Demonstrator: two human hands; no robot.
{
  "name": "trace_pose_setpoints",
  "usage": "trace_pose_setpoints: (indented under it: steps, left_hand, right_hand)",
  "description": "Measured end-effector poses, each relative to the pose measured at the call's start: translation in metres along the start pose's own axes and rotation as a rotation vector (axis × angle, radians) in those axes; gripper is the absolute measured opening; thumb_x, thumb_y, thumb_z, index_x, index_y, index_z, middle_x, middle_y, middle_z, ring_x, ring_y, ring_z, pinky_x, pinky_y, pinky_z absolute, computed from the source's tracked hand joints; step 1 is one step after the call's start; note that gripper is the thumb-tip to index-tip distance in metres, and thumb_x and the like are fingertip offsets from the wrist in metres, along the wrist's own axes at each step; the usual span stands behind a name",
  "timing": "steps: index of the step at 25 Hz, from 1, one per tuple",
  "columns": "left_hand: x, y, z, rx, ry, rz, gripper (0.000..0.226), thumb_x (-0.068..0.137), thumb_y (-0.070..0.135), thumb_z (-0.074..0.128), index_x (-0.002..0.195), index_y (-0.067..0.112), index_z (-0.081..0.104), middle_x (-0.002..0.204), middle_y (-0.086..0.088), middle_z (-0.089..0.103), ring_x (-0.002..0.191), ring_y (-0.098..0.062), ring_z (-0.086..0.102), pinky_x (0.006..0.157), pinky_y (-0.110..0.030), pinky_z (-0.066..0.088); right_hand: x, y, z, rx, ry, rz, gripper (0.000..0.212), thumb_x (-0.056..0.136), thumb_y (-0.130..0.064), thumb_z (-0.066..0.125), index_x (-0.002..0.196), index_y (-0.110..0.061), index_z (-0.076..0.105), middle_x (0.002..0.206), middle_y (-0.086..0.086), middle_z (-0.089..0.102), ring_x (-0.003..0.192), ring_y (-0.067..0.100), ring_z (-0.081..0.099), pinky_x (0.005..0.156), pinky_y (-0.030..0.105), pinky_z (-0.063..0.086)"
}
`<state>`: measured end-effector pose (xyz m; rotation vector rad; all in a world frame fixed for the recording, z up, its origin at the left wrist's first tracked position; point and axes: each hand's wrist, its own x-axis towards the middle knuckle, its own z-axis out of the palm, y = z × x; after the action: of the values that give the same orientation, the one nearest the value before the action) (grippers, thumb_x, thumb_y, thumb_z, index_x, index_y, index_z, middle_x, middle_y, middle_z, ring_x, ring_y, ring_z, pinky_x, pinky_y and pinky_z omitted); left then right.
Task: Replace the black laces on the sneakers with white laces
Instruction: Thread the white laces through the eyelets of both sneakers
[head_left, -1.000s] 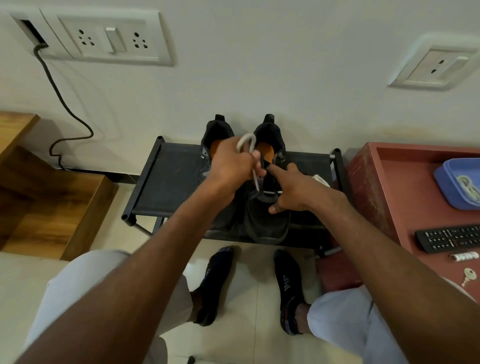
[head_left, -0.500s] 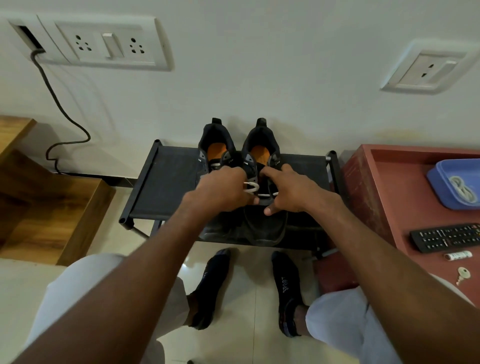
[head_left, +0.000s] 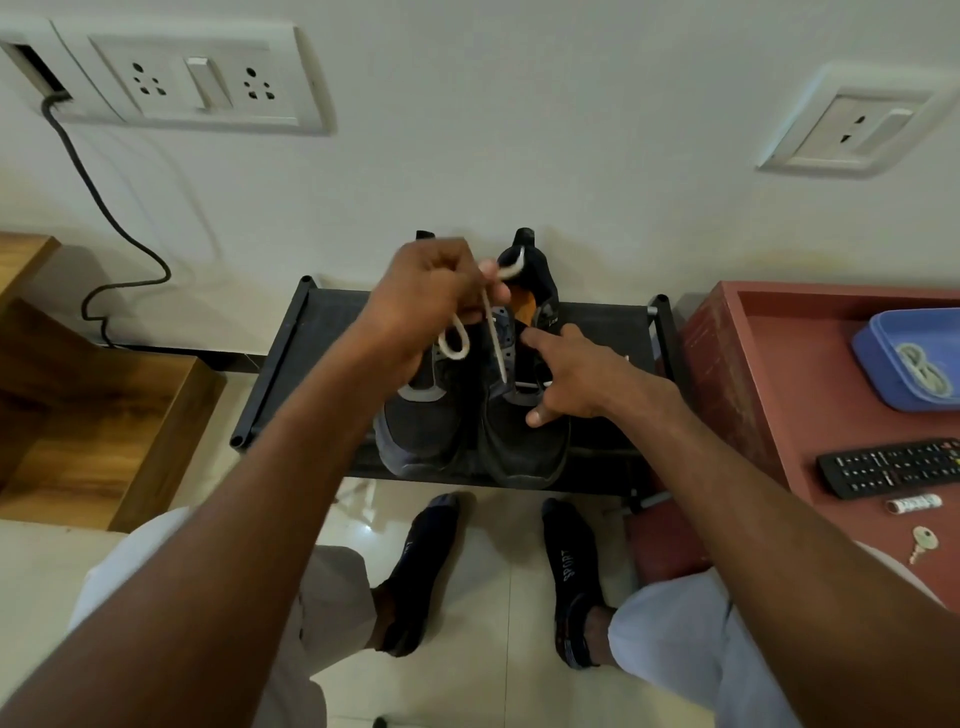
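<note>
Reading "SPORT" on the sock (head_left: 570, 566) below my right hand (head_left: 576, 375) was easy; the print by the shoe's collar was too small to make out. Two black sneakers (head_left: 519, 441) lay side by side under my hands on the rack (head_left: 291, 358), long axes running from me to the wall, toes toward me. My left hand (head_left: 431, 306) pinched one white lace (head_left: 493, 338), lifted above the shoes, its strand dropping to the right shoe's eyelets. My right hand rested fingers spread on that shoe, gripping nothing.
</note>
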<state>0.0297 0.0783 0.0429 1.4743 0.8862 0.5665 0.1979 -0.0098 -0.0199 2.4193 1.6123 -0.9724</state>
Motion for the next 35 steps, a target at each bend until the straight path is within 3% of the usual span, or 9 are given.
trace_pose_setpoints:
  steps: [2,5,7,12,17,20,25,31,35]
  left_hand:
    - [-0.003,0.005,-0.010,-0.269,0.050,-0.015,0.028,0.103,0.016,0.061,0.076,0.014,0.051,0.075,-0.008,0.065,0.074,-0.025,0.072,0.056,-0.030,0.050]
    - [0.007,-0.016,-0.013,0.432,0.225,-0.040,0.019,0.094,0.024,0.070,0.096,0.013,0.054,0.084,-0.004,0.066,0.069,-0.021,0.065,0.056,-0.032,0.047]
    - [0.009,-0.032,-0.009,0.920,0.150,-0.026,0.032,0.089,0.034,0.073,0.113,0.025,0.054,0.097,0.001,0.063,0.079,-0.021,0.061,0.065,-0.034,0.046]
    - [0.003,-0.047,0.023,1.170,-0.184,-0.132,0.039,0.084,0.056,0.077,0.089,0.022,0.058,0.085,0.002,0.059,0.078,-0.019,0.060,0.067,-0.036,0.048]
    - [0.010,-0.049,0.031,1.147,-0.252,-0.124,0.036,0.088,0.040,0.078,0.070,0.027,0.050,0.080,0.003,0.057,0.080,-0.020,0.060,0.069,-0.036,0.045]
    - [0.011,-0.037,0.024,0.909,-0.283,-0.157,0.036,0.093,0.034,0.073,0.066,0.020,0.055,0.068,0.003,0.054,0.066,-0.014,0.053,0.063,-0.029,0.042]
    - [0.007,-0.014,0.001,0.394,-0.091,-0.117,0.038,0.096,0.028,0.072,0.065,0.013,0.057,0.070,-0.008,0.061,0.069,-0.016,0.056,0.073,-0.033,0.048]
    - [0.010,-0.018,-0.005,0.701,-0.071,-0.193,0.039,0.095,0.038,0.071,0.066,0.012,0.067,0.058,0.000,0.068,0.054,-0.010,0.063,0.062,-0.026,0.048]
    - [0.009,-0.020,-0.007,0.907,-0.171,-0.216,0.031,0.094,0.040,0.070,0.080,0.014,0.075,0.069,0.003,0.074,0.073,-0.013,0.071,0.071,-0.031,0.055]
  right_hand:
    - [-0.001,0.000,0.000,0.003,-0.004,-0.012,0.108,0.078,-0.034,0.092,0.160,-0.044,0.022,0.162,0.010,0.024,0.138,0.046,0.047,0.110,0.059,0.045]
    - [-0.002,-0.001,0.000,-0.008,0.009,-0.024,0.101,0.077,-0.035,0.092,0.155,-0.046,0.029,0.158,0.009,0.028,0.134,0.045,0.050,0.104,0.058,0.051]
    - [-0.003,-0.002,0.000,-0.030,0.021,-0.031,0.098,0.076,-0.038,0.092,0.152,-0.046,0.031,0.154,0.007,0.033,0.131,0.044,0.053,0.100,0.056,0.053]
    - [-0.002,-0.002,0.000,-0.064,0.041,-0.024,0.096,0.074,-0.043,0.092,0.149,-0.048,0.032,0.151,0.006,0.036,0.129,0.042,0.054,0.097,0.053,0.054]
    - [0.000,-0.003,0.000,-0.064,0.032,-0.017,0.097,0.075,-0.042,0.092,0.151,-0.048,0.032,0.151,0.006,0.035,0.130,0.041,0.053,0.097,0.053,0.054]
    - [0.000,-0.003,0.000,-0.050,0.022,0.006,0.101,0.076,-0.040,0.091,0.154,-0.047,0.027,0.153,0.006,0.032,0.132,0.042,0.051,0.099,0.056,0.053]
    - [-0.002,-0.003,-0.001,-0.051,0.000,0.008,0.106,0.079,-0.038,0.090,0.160,-0.044,0.021,0.160,0.010,0.026,0.138,0.045,0.046,0.106,0.058,0.049]
    - [-0.007,-0.006,0.000,-0.015,0.031,-0.035,0.105,0.074,-0.040,0.093,0.154,-0.047,0.025,0.152,0.009,0.034,0.132,0.046,0.051,0.104,0.060,0.050]
    - [-0.009,-0.005,-0.003,-0.001,0.081,-0.073,0.107,0.071,-0.037,0.095,0.151,-0.044,0.025,0.145,0.011,0.047,0.126,0.042,0.056,0.100,0.058,0.052]
